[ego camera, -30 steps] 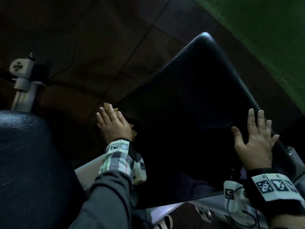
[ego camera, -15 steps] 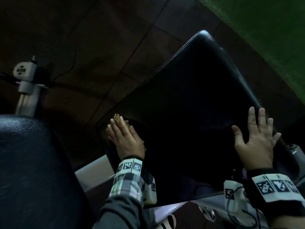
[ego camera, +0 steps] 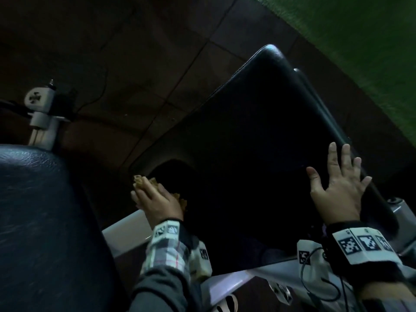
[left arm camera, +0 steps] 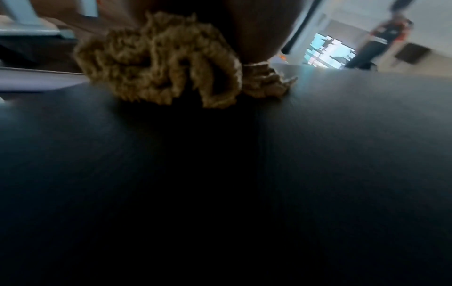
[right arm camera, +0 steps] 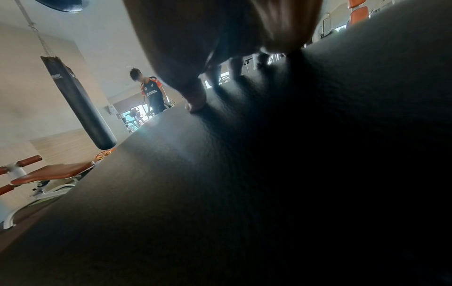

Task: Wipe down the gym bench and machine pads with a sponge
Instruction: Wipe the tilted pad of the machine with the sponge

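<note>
A black padded bench pad [ego camera: 258, 143] slopes away from me across the head view. My left hand [ego camera: 155, 199] lies on a tan knitted sponge [ego camera: 140, 180] at the pad's near left edge, fingers laid straight over it and pressing it down. In the left wrist view the sponge [left arm camera: 159, 62] sits bunched on the pad [left arm camera: 244, 174] under the hand. My right hand [ego camera: 337, 183] rests flat on the pad's right edge with fingers spread and holds nothing. Its thumb tip [right arm camera: 195, 104] touches the pad [right arm camera: 244, 183].
Another black pad [ego camera: 40, 221] fills the lower left. A white frame bar [ego camera: 126, 233] runs under the bench, and a white machine joint [ego camera: 40, 104] stands at far left. Green turf [ego camera: 360, 41] lies at upper right. A punching bag [right arm camera: 78, 104], an orange bench [right arm camera: 51, 172] and a person [right arm camera: 151, 92] are beyond.
My left hand has slid the sponge toward me along the pad's left edge. The right hand has stayed in place on the right edge.
</note>
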A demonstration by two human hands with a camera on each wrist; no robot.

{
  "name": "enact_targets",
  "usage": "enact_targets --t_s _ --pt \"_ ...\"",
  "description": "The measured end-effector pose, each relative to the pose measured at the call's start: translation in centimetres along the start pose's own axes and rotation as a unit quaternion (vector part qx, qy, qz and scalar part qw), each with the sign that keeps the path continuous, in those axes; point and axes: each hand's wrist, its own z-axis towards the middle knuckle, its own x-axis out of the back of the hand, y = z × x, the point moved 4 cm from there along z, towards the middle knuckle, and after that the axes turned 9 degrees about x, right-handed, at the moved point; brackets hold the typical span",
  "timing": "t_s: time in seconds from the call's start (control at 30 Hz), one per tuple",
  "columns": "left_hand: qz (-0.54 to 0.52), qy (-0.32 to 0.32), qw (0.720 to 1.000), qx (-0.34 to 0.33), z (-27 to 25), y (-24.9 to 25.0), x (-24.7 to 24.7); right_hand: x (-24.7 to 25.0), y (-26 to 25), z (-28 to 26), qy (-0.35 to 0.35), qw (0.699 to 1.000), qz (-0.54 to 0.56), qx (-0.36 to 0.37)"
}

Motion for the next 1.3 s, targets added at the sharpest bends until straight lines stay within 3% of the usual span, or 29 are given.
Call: enact_targets --t_s 0.1,0.2,0.37,0.47,0.6,0.67,0.77,0.9,1.0,1.13,1.3 --pt "0.035 -0.06 0.994 -0.09 -5.4 0.1 -1.0 0.0 0.0 0.0 -0.002 1.0 -0.001 0.003" --pt "0.049 -0.059 0.987 -0.138 -7.0 1.0 -1.9 0.1 0.0 0.0 -0.009 1.0 0.004 0.007" --pt "0.011 -0.031 0.994 -0.107 -1.2 1.9 -1.5 0.0 0.0 0.1 -0.011 1.0 0.002 0.011" --pt "-0.032 -0.017 0.999 -0.03 1.2 -0.3 -0.8 0.1 0.0 0.0 -0.015 1.0 0.001 0.011" --pt "-0.043 0.044 0.997 0.044 -1.3 -4.4 0.1 0.2 0.0 0.1 -0.015 1.0 0.005 0.011" --pt "-0.023 0.026 0.999 0.029 -4.2 -4.6 -0.1 0.2 0.0 0.1 -0.012 1.0 0.008 0.012" --pt "0.018 -0.018 0.999 -0.043 -7.9 -3.1 -1.0 0.2 0.1 0.1 -0.008 1.0 0.008 0.012" --pt "0.022 -0.036 0.994 -0.1 -7.4 -0.3 -2.1 0.1 0.2 0.1 -0.006 1.0 0.009 0.013" --pt "-0.001 -0.038 0.996 -0.087 -4.0 1.1 -1.8 0.1 0.2 0.1 -0.006 1.0 0.011 0.015" --pt "-0.051 -0.019 0.998 -0.02 -0.5 0.1 -0.8 0.2 0.1 0.1 -0.006 1.0 0.013 0.017" --pt "-0.052 0.021 0.998 0.022 -3.5 -4.6 0.3 0.3 0.1 0.0 -0.006 1.0 0.017 0.02"
